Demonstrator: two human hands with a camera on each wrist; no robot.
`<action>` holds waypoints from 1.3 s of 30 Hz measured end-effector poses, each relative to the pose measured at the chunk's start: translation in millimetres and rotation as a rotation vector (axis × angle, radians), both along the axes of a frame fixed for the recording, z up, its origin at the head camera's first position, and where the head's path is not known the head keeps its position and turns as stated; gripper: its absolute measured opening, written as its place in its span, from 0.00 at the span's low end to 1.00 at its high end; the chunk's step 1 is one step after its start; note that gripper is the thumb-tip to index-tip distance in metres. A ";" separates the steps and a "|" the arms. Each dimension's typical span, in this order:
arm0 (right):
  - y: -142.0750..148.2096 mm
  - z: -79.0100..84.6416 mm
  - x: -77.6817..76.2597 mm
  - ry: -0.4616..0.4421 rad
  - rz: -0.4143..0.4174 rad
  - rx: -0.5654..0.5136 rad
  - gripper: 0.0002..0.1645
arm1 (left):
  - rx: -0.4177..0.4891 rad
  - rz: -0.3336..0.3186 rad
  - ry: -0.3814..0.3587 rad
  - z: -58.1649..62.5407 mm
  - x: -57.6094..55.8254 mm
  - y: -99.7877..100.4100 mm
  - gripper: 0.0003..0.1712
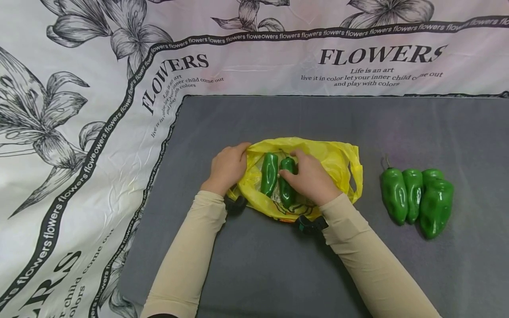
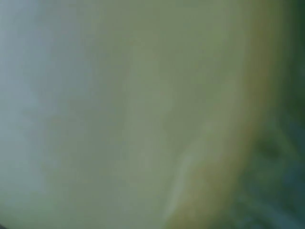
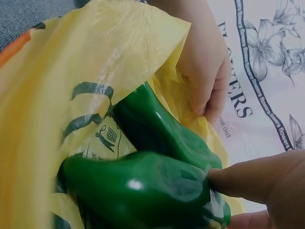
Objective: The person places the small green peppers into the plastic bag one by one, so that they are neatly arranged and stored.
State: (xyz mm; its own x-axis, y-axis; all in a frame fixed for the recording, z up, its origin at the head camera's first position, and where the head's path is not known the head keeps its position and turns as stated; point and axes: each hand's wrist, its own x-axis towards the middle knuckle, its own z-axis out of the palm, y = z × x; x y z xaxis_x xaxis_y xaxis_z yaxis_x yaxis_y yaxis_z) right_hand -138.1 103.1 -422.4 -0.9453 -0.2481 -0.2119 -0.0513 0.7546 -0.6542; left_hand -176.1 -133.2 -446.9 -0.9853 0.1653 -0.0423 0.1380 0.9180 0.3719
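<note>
A yellow plastic bag (image 1: pixel 338 152) lies with its mouth spread, and two long green peppers show inside it. At the bag's left edge my left hand (image 1: pixel 228 168) holds the plastic between thumb and curled fingers. My right hand (image 1: pixel 314 179) reaches into the mouth and pinches the end of the right-hand green pepper (image 3: pixel 138 188). Beside that one lies the other green pepper (image 1: pixel 269 174), also seen in the right wrist view. Pale, blurred plastic (image 2: pixel 143 114) fills most of the left wrist view and hides the left fingers there.
Several green peppers (image 1: pixel 436 210) lie grouped on the grey table surface (image 1: pixel 278 274), right of the bag. A white cloth (image 1: pixel 270 66) with printed flowers and lettering borders the grey area at the back and left.
</note>
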 end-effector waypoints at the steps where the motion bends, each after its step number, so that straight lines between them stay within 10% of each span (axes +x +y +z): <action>1: 0.2 -0.1 -0.1 0.000 0.002 -0.003 0.41 | 0.000 0.000 0.001 0.2 0.0 0.2 0.25; 39: 11.0 24.7 8.3 0.013 -0.007 0.031 0.36 | 0.009 0.001 0.001 0.8 0.8 0.4 0.24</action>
